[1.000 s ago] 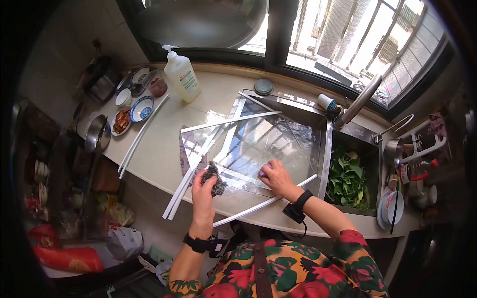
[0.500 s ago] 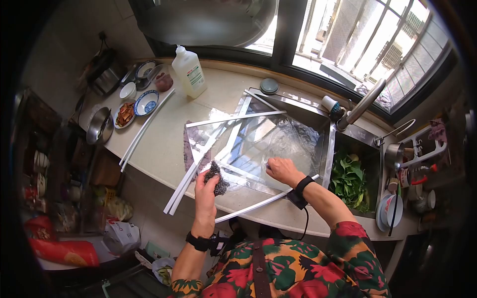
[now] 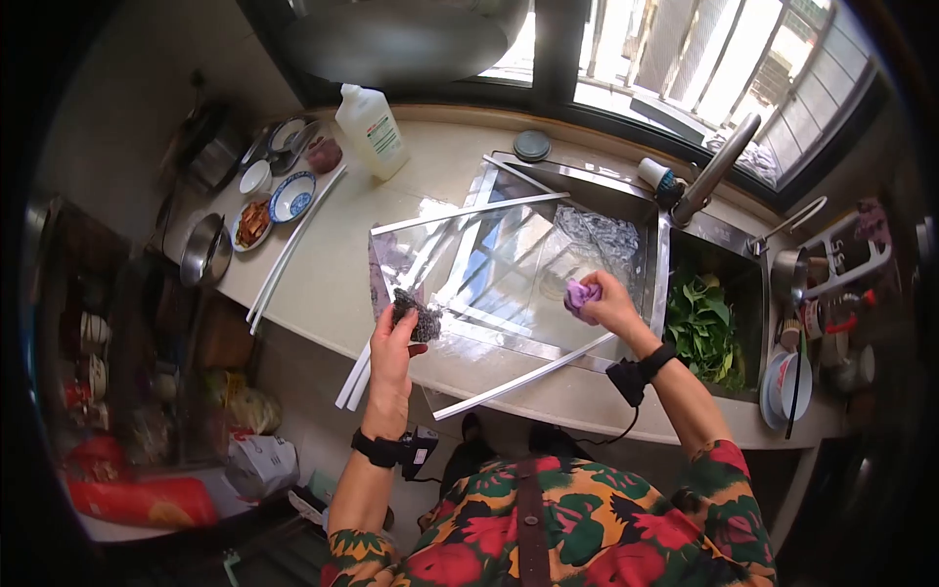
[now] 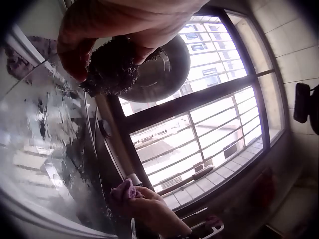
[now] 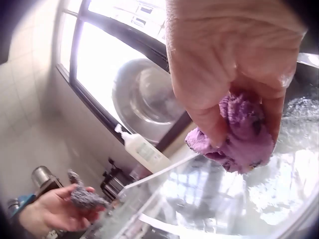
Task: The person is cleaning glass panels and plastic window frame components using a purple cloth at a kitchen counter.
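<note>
In the head view my left hand (image 3: 390, 360) holds a dark grey wiry scouring pad (image 3: 421, 321) between thumb and fingers, over the counter's front edge. The left wrist view shows that pad (image 4: 112, 67) pinched close up. My right hand (image 3: 618, 305) grips a crumpled purple cloth (image 3: 581, 299) over the right part of a wet clear pane (image 3: 514, 259). Thumb and fingers close around the purple cloth (image 5: 241, 134) in the right wrist view. The pane lies across the counter and the left sink basin, with white strips (image 3: 469, 212) along and across it.
Leafy greens (image 3: 702, 328) fill the right basin beside the faucet (image 3: 719, 166). A large pump bottle (image 3: 372, 132) stands at the back; bowls and a plate of food (image 3: 252, 223) sit at left. A loose white strip (image 3: 523, 377) slants over the front edge. Another purple cloth (image 3: 381, 269) lies under the pane.
My right hand has come up from low on the pane and moved right, with the purple cloth now showing in its fingers. My left hand has shifted slightly up and left, still holding the scouring pad.
</note>
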Available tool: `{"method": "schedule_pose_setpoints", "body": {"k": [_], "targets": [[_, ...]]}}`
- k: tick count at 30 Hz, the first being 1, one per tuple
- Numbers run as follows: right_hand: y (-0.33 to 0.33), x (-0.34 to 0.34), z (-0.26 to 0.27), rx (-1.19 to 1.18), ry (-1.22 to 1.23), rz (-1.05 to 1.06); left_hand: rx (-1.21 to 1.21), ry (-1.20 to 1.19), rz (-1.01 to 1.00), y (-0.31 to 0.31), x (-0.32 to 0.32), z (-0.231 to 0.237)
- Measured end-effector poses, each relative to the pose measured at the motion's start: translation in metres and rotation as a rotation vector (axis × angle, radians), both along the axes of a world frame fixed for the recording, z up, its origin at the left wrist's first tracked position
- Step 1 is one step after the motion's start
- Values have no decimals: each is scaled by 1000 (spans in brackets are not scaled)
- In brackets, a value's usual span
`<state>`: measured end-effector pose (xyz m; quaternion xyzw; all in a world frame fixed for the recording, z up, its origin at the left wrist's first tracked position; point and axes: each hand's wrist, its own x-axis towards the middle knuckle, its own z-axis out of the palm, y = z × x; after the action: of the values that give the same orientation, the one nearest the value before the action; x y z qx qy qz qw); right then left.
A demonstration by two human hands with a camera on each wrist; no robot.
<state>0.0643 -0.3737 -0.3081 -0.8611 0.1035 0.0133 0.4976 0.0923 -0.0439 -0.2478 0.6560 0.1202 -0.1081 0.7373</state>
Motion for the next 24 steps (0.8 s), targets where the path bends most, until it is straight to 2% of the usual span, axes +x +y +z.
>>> {"method": "schedule_pose_setpoints", "body": {"k": [2,3,4,6,7,8,11,12,13,14,15,16,17,18,19,20,22,23,24], "targets": [[16,-7,45,350,-134,-195,-62,-36,6,1,11,-6],[8,-4,30,250,-42,-204,-121,8,-39,4,16,-7],[6,-7,18,242,-43,-215,-129,9,-50,6,18,-11],[13,-11,10,32,-79,-257,-191,4,-64,8,24,-17],[22,-15,16,323,-79,-315,-211,-18,-60,10,23,-17],[31,-17,14,315,-69,-317,-218,-8,-59,11,22,-23],[59,-27,4,-124,-312,-268,-227,-163,-102,11,24,-32],[83,-33,21,178,-86,-316,-236,-170,-105,12,25,-33],[99,-39,17,-205,-357,-208,-265,-167,-111,12,27,-34],[122,-45,18,-191,-417,-118,-291,-161,-116,13,28,-36],[141,-52,16,-250,-549,88,-332,-155,-107,13,28,-41],[161,-55,22,-131,-595,366,-333,-153,-112,13,25,-39],[183,-76,27,-372,-573,334,-237,-196,-131,13,20,-34],[181,-78,21,-371,-572,325,-141,-240,-151,15,17,-31],[171,-79,11,-413,-575,342,186,-400,-95,19,20,-40],[158,-79,-1,-455,-579,359,186,-406,-103,21,19,-48],[116,-69,-34,-581,-488,146,262,-510,31,20,15,-53],[102,-66,-39,-598,-429,32,-69,-319,-55,27,25,-77],[97,-66,-36,-612,-367,-80,-72,-323,-61,28,25,-75]]}}
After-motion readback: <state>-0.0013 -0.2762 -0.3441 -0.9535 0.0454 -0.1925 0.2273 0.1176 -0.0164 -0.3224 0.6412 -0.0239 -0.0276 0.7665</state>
